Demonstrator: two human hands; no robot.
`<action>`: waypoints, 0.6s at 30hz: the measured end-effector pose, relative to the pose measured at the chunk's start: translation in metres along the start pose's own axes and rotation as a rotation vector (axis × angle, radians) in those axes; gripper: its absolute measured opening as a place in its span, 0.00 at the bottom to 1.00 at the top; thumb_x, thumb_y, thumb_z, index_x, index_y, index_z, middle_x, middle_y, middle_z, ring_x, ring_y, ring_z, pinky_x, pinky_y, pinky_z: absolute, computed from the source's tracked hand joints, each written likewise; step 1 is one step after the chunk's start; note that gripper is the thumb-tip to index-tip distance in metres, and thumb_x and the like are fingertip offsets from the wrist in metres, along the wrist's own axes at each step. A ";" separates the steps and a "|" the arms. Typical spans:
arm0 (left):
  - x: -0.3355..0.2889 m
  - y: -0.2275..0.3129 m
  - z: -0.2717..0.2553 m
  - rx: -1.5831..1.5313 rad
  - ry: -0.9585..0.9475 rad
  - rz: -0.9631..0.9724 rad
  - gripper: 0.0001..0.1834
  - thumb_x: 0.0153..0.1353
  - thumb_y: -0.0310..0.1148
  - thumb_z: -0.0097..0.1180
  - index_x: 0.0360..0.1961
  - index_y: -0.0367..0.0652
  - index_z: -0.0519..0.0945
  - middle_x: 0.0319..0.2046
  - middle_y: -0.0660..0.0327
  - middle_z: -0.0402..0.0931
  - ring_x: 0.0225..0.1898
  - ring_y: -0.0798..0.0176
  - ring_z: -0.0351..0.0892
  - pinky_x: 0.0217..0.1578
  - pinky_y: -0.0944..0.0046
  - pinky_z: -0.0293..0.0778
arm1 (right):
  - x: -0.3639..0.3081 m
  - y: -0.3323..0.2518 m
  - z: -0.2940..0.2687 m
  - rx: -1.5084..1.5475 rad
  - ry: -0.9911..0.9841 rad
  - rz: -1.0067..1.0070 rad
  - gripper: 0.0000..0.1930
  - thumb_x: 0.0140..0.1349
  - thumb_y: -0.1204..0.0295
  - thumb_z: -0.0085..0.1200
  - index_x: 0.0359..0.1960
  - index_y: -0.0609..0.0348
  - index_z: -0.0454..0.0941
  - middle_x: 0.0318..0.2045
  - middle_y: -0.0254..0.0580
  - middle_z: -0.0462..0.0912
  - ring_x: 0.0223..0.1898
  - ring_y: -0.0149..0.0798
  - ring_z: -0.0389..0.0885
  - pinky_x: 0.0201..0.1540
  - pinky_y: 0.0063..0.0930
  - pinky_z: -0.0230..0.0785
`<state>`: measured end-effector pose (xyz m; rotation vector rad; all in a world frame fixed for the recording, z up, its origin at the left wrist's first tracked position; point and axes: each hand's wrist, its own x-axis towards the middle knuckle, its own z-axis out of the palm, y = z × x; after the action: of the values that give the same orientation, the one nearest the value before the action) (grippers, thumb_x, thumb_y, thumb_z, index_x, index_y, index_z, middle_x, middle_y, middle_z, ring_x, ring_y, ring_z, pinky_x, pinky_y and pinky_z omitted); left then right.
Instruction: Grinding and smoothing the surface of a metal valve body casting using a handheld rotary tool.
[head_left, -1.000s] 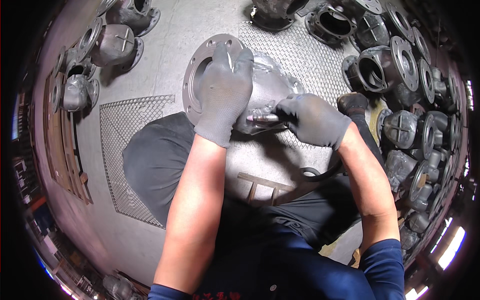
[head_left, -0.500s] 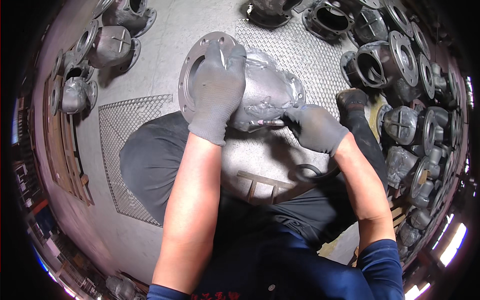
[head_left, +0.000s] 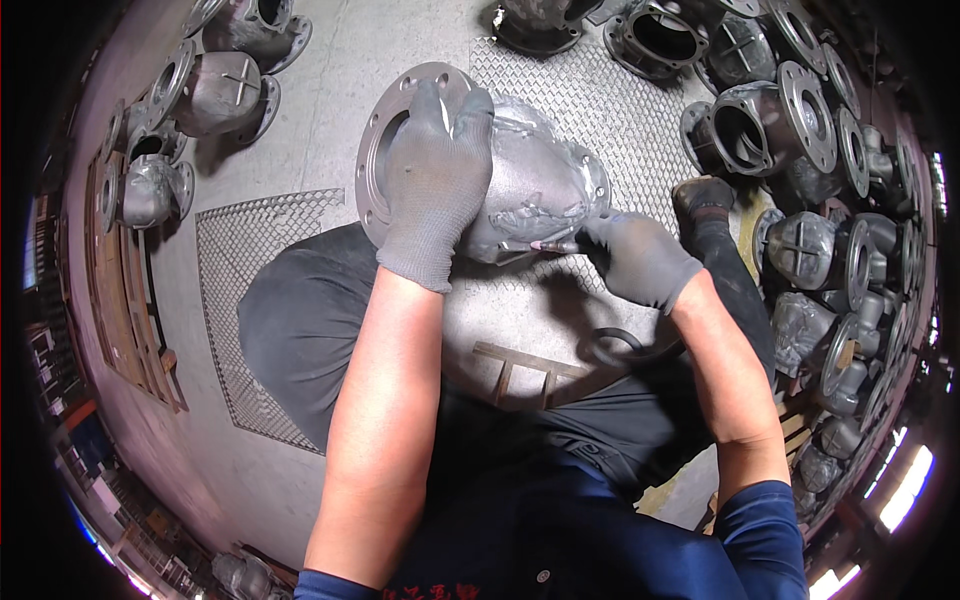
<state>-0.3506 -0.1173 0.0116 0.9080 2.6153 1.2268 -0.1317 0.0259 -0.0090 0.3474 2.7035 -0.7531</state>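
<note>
A grey cast-metal valve body (head_left: 535, 170) lies on its side in front of me, with a round flange with bolt holes (head_left: 373, 170) at its left end. Rough, shiny patches mark its surface. My gloved left hand (head_left: 436, 185) is closed over the flange's rim, fingertips reaching toward its top. Gripped in my gloved right hand (head_left: 642, 258) is a slim die grinder (head_left: 570, 247) with a small pinkish grinding stone. The stone is at the casting's lower edge; whether it touches I cannot tell. Most of the grinder's body is hidden by the glove.
Similar castings (head_left: 800, 250) crowd the right side, with more (head_left: 220, 95) at upper left. Metal mesh (head_left: 640, 130) lies beyond the casting, another mesh piece (head_left: 235, 300) at left. A black hose (head_left: 620, 345) curls near my right leg, beside a small wooden frame (head_left: 525, 375).
My right hand has shifted slightly right, drawing the grinder's stone along the casting's lower edge. My left hand and the casting have stayed in place.
</note>
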 end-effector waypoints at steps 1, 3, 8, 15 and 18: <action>0.000 0.000 -0.001 0.004 -0.001 -0.002 0.37 0.73 0.53 0.54 0.64 0.23 0.73 0.42 0.28 0.83 0.49 0.28 0.85 0.51 0.41 0.78 | 0.001 -0.001 -0.004 -0.006 -0.023 0.009 0.09 0.61 0.76 0.59 0.43 0.61 0.81 0.36 0.58 0.85 0.40 0.64 0.85 0.44 0.54 0.77; -0.001 0.001 -0.004 -0.022 -0.019 -0.006 0.37 0.72 0.52 0.55 0.64 0.23 0.73 0.42 0.28 0.83 0.49 0.28 0.85 0.51 0.42 0.79 | 0.002 -0.006 -0.016 0.015 0.016 -0.046 0.09 0.61 0.76 0.59 0.43 0.61 0.81 0.36 0.58 0.85 0.40 0.64 0.85 0.44 0.54 0.77; -0.001 -0.001 0.000 -0.035 -0.013 -0.014 0.37 0.72 0.51 0.56 0.65 0.23 0.73 0.43 0.27 0.83 0.50 0.29 0.85 0.51 0.42 0.79 | 0.007 0.003 -0.023 -0.036 -0.066 -0.035 0.08 0.58 0.76 0.58 0.39 0.60 0.83 0.32 0.59 0.86 0.39 0.63 0.86 0.46 0.55 0.78; -0.001 -0.010 0.003 0.034 0.019 0.034 0.36 0.72 0.50 0.55 0.63 0.22 0.73 0.44 0.27 0.82 0.49 0.29 0.84 0.51 0.42 0.78 | 0.010 0.013 -0.032 0.070 -0.040 -0.056 0.05 0.62 0.79 0.60 0.39 0.60 0.84 0.35 0.56 0.85 0.40 0.63 0.84 0.44 0.50 0.77; -0.001 -0.005 0.003 0.000 0.025 0.100 0.36 0.72 0.50 0.55 0.62 0.22 0.73 0.45 0.27 0.82 0.50 0.29 0.84 0.52 0.41 0.78 | 0.012 0.014 -0.032 -0.035 -0.081 -0.092 0.06 0.61 0.78 0.61 0.40 0.59 0.84 0.35 0.56 0.85 0.40 0.63 0.84 0.44 0.49 0.77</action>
<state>-0.3512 -0.1183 0.0054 1.0413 2.6177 1.2692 -0.1463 0.0561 0.0061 0.1808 2.6681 -0.7278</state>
